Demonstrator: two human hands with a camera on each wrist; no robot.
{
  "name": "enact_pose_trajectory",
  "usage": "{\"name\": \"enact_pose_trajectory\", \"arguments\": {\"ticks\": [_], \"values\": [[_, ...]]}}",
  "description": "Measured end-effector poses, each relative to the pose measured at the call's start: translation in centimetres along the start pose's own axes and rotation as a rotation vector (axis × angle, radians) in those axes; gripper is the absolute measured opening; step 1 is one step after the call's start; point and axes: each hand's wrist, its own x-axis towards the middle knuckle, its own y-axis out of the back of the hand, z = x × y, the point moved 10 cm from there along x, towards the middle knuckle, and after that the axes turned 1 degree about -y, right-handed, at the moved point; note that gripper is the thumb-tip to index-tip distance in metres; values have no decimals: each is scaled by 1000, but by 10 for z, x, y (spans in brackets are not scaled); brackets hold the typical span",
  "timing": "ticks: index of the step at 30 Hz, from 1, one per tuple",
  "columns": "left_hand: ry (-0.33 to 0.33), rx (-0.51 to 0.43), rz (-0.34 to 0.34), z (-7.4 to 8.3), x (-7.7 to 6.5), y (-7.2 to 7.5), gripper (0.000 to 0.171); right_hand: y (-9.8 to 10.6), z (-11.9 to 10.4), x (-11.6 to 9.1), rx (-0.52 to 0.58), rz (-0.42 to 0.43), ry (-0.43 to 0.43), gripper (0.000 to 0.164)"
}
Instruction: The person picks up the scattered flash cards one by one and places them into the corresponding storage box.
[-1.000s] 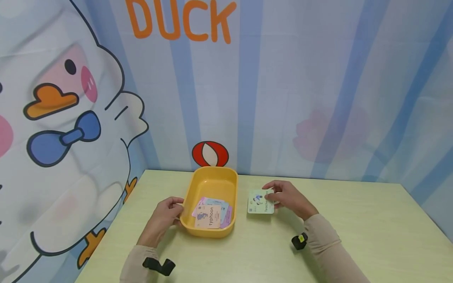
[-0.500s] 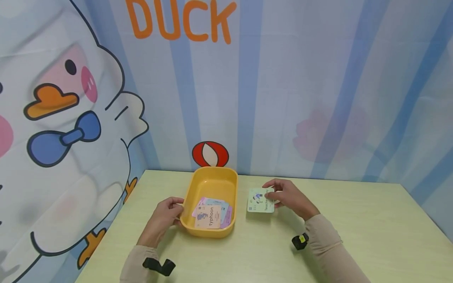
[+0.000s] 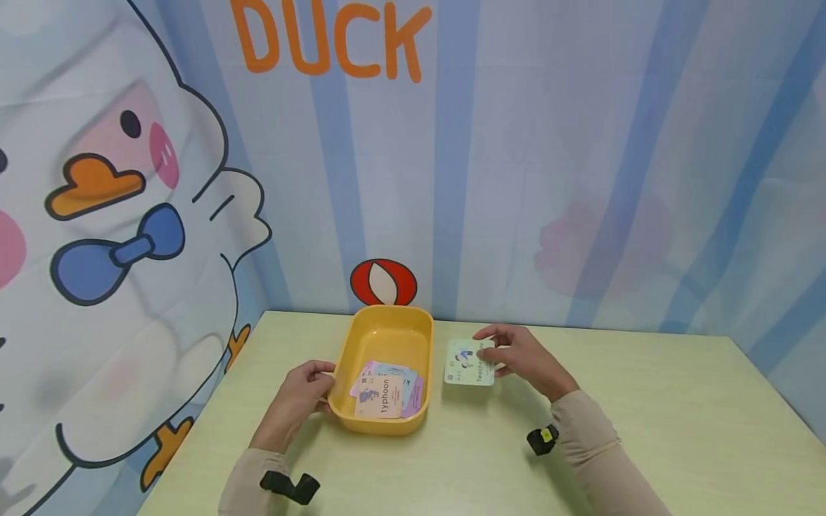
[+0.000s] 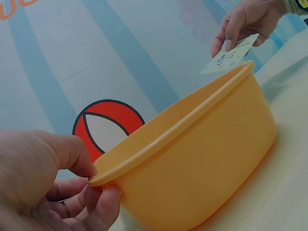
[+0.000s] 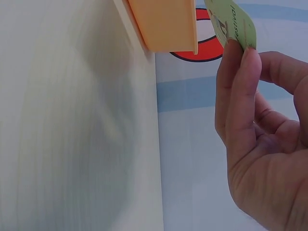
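A yellow plastic tub [image 3: 400, 333] stands on the table. My left hand [image 3: 298, 401] pinches its near left rim, fingers above and below the lip in the left wrist view. Inside, near the front end, lie several overlapping picture cards; the top one is a peach "typhoon" card [image 3: 377, 396], with blue and purple cards partly hidden under it. To the right of the tub my right hand [image 3: 525, 360] pinches a pale green card [image 3: 461, 365] with a small drawing and lettering by its right edge. That card is held above the table, picture side up in the head view.
The pale wooden table [image 3: 645, 416] meets a fabric backdrop [image 3: 503, 179] along its back edge, close behind the tub. The backdrop bears a printed duck [image 3: 148, 287] and a red and white ball [image 3: 403, 282]. Each wrist carries a small black camera.
The right hand and its green card have shifted slightly left, closer to the tub, and a little away from me. The left hand, the tub and the cards inside have stayed in place.
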Motion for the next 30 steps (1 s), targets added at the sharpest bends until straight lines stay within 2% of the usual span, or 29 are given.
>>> {"name": "enact_pose_trajectory", "arguments": {"ticks": [8,14,30], "values": [[-2,-2,-3,0,0,0,33,-6,-2,3,8,-2,22,37],[-2,-5,-1,1,0,0,33,-10,-3,7,3,-1,2,36],[28,0,1,-1,1,-1,32,-26,-14,11,-11,-16,18,34]]}}
